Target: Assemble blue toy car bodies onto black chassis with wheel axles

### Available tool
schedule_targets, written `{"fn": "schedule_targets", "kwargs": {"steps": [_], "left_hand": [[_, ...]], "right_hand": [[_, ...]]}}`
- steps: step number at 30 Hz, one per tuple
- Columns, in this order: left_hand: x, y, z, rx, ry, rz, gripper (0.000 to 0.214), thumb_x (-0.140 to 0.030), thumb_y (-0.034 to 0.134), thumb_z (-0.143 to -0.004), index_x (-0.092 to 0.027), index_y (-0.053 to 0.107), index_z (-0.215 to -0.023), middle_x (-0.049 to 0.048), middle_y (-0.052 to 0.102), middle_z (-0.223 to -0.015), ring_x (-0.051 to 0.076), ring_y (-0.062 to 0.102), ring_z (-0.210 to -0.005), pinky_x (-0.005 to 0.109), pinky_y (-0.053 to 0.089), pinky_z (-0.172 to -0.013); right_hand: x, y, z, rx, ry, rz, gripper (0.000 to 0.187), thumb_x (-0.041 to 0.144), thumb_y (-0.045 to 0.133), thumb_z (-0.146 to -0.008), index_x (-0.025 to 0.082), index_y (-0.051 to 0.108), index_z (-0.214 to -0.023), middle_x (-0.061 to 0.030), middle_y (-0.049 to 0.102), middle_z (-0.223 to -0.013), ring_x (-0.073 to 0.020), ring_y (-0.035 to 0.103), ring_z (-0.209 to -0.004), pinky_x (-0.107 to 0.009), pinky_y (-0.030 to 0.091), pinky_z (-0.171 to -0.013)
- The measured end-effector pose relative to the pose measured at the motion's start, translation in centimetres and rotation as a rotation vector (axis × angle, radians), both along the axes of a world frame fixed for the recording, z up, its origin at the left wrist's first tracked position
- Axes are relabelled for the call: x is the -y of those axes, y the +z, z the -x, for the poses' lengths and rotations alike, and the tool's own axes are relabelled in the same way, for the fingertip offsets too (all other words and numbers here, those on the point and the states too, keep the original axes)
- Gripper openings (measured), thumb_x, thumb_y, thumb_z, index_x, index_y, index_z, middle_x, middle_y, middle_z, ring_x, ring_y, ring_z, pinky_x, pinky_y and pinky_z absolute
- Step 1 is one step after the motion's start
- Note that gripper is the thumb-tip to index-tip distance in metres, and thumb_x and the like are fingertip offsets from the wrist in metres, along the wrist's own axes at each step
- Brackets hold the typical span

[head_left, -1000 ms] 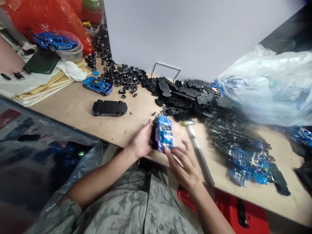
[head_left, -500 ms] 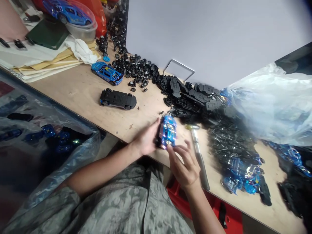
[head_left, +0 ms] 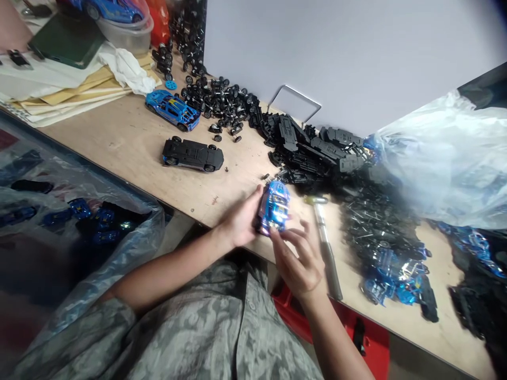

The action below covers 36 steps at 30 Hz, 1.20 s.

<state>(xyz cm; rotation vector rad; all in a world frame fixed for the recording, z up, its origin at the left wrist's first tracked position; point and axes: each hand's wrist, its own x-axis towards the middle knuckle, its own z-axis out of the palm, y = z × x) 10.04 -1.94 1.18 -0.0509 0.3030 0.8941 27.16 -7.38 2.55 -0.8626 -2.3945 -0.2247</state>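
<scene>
Both my hands are over the plywood table's front edge [head_left: 222, 208], holding a shiny blue toy car [head_left: 273, 207]. My left hand [head_left: 240, 222] grips its left side, and the car's underside is mostly hidden. My right hand [head_left: 297, 258] has its curled fingers and thumb at the car's near end. To the left lie a black car chassis [head_left: 193, 154], upside down, and a finished blue toy car [head_left: 172, 110]. A small steel-handled hammer [head_left: 325, 245] lies just right of my right hand.
Behind my hands are heaps of black wheel-and-axle sets [head_left: 219, 100] and black chassis [head_left: 309, 148]. Blue car bodies [head_left: 390, 285] lie at right, below a clear plastic bag [head_left: 439, 158]. A plastic bag of blue cars [head_left: 99, 227] sits left of the table, and a red crate [head_left: 364, 338] sits below.
The view has swung, shifting the table contents up and left. The blue car has turned slightly in my hands, which stay on it.
</scene>
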Motion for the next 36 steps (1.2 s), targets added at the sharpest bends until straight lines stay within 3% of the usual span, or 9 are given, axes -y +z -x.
{"fn": "schedule_targets", "kwargs": {"steps": [11, 20, 32, 36], "left_hand": [[-0.1, 0.1, -0.2, 0.006, -0.002, 0.041, 0.064, -0.051, 0.026, -0.109, -0.011, 0.049, -0.154, 0.0203, 0.073, -0.128, 0.030, 0.072, -0.116, 0.046, 0.053, -0.107], [-0.1, -0.5, -0.1, -0.009, -0.045, 0.027, 0.067, -0.054, 0.025, -0.108, -0.010, 0.048, -0.153, 0.0220, 0.073, -0.128, 0.032, 0.073, -0.116, 0.048, 0.055, -0.103], [0.0, -0.7, -0.1, -0.061, -0.022, 0.024, 0.068, -0.056, 0.024, -0.107, -0.012, 0.052, -0.150, 0.0214, 0.075, -0.120, 0.031, 0.078, -0.099, 0.048, 0.058, -0.097], [0.1, -0.3, 0.0, -0.029, -0.027, 0.029, 0.068, -0.057, 0.025, -0.107, -0.014, 0.051, -0.152, 0.0204, 0.075, -0.124, 0.030, 0.078, -0.102, 0.046, 0.058, -0.097]], "right_hand": [[-0.4, 0.0, 0.3, -0.087, -0.007, 0.040, 0.057, 0.000, 0.069, -0.088, 0.024, 0.064, -0.139, -0.0054, 0.070, -0.097, -0.0176, 0.070, -0.091, -0.055, 0.056, -0.106], [-0.4, 1.0, 0.1, 0.013, 0.013, 0.074, 0.056, 0.000, 0.066, -0.090, 0.021, 0.061, -0.142, -0.0071, 0.071, -0.098, -0.0180, 0.070, -0.093, -0.056, 0.053, -0.109], [-0.5, 0.1, -0.4, -0.011, 0.047, 0.058, 0.055, 0.001, 0.066, -0.091, 0.019, 0.061, -0.142, -0.0075, 0.072, -0.096, -0.0178, 0.071, -0.090, -0.059, 0.053, -0.109], [-0.3, 0.2, -0.2, -0.074, 0.007, 0.036, 0.055, 0.001, 0.066, -0.091, 0.023, 0.062, -0.141, -0.0061, 0.071, -0.096, -0.0172, 0.071, -0.090, -0.058, 0.056, -0.106]]}}
